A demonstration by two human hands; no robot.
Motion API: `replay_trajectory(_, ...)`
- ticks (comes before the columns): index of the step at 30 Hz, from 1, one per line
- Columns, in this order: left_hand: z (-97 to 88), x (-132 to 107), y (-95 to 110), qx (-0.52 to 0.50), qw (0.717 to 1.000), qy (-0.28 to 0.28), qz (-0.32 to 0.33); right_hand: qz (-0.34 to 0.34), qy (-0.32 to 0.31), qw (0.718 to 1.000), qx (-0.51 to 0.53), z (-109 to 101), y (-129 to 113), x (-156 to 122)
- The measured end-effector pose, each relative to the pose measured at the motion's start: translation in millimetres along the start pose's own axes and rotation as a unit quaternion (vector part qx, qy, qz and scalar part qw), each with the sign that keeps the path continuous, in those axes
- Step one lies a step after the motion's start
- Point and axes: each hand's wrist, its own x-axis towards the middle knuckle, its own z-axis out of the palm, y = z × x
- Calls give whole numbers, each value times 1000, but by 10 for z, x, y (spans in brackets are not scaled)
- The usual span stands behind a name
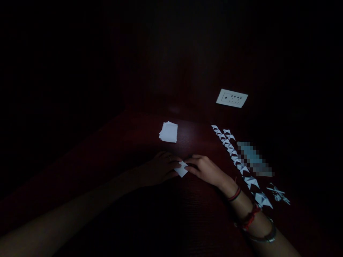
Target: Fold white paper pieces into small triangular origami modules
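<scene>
Between my two hands a small white paper piece [182, 170] lies on the dark red table, one corner pointing toward me. My left hand [160, 167] is in shadow, its fingertips closed on the paper's left edge. From the other side my right hand [205, 169], with bracelets on the wrist, pinches the right edge with thumb and fingers. Just beyond the hands rests a loose stack of white paper sheets [168, 132]. To the right of my right hand runs a long row of folded white paper pieces [233, 153].
A few more folded pieces [228, 134] sit beside the row's far end. Right of it lie a blurred-out bluish flat object [254, 159] and some thin white scraps [278, 194]. A white socket panel [232, 98] is on the surface behind. The surroundings are very dark.
</scene>
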Motion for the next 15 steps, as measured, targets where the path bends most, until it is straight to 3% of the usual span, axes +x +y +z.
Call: replay_trajectory(15, 52, 3, -19, 31, 999, 16, 12, -22, -23, 994, -100, -52, -55, 24)
